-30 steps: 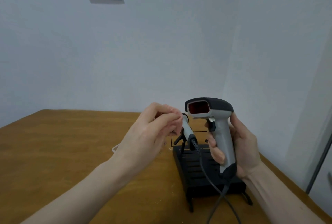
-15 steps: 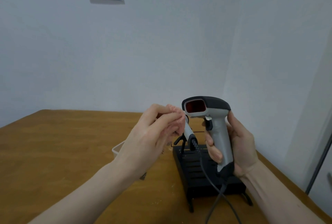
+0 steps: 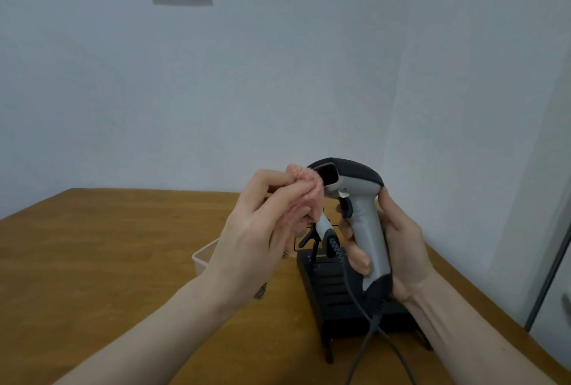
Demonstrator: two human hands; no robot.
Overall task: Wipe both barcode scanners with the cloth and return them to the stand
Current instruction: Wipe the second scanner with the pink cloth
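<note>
Head view, right hand (image 3: 398,248): I have it wrapped round the grip of the grey scanner (image 3: 358,199), held upright above the stand so the red window faces left towards the cloth.
Head view, left hand (image 3: 265,224): it pinches the bunched pink cloth (image 3: 304,190), pressed against the scanner's front window (I judge wiping of the first scanner is under way).
Second scanner (image 3: 323,225): only a pale handle shows, parked in the black stand (image 3: 336,295) behind my left hand.
Cable (image 3: 355,301): hangs from the held scanner across the stand.
Table (image 3: 92,261): wooden, with a clear tray (image 3: 204,256) partly hidden by my left wrist.
</note>
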